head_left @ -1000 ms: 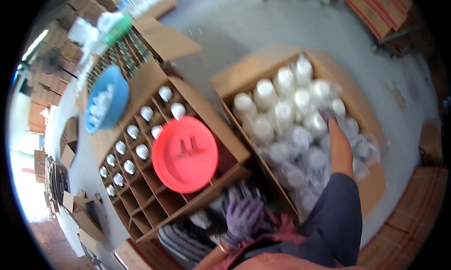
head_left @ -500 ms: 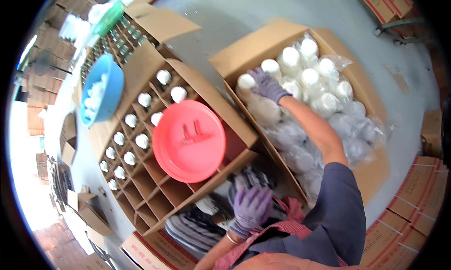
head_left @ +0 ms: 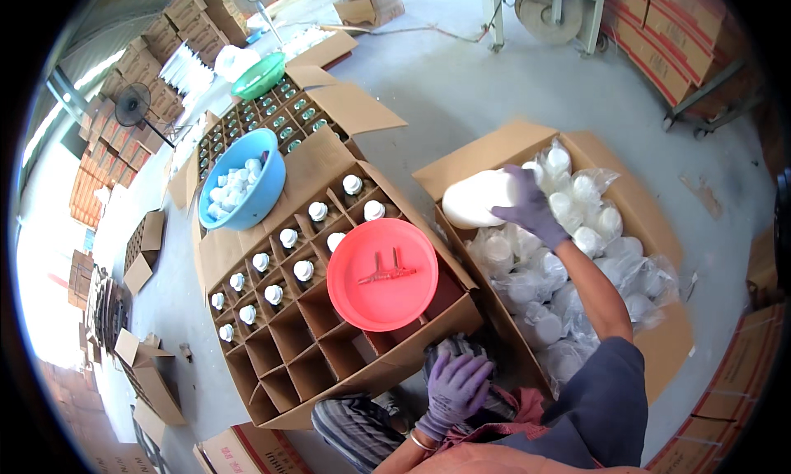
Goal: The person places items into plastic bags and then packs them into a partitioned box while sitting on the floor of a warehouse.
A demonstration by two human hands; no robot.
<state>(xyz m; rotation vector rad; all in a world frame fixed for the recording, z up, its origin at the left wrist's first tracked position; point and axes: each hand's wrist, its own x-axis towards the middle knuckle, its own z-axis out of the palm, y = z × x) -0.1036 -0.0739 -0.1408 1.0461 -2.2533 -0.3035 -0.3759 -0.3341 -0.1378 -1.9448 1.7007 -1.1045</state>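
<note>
My right hand [head_left: 531, 208], in a purple-grey glove, grips one end of a large smooth white cylinder [head_left: 479, 200] at the left side of an open carton [head_left: 671, 334]; motion blurs it, and its exact kind is unclear. Around it in that carton lie several white round-ended pieces [head_left: 587, 241] in clear plastic bags. Over my lap rests my gloved left hand [head_left: 456, 391], palm down, fingers extended, with nothing visible in it. To its left, a divided carton [head_left: 395, 367] contains bottles with white tops [head_left: 303, 270]. A pink basin [head_left: 383, 305] sits on its dividers, bearing a red two-pronged item [head_left: 386, 273].
A blue basin [head_left: 268, 195] of small white pieces rests on cartons farther back, beside a second divided carton [head_left: 301, 115] of glass bottles and a green basin [head_left: 259, 76]. A fan [head_left: 134, 105] stands far left. Stacked cartons [head_left: 725, 375] line the right.
My right hand has taken hold of the white cylinder, now lying lengthwise at the carton's left side. My left hand stays over my lap. The view has shifted, showing more of the far floor.
</note>
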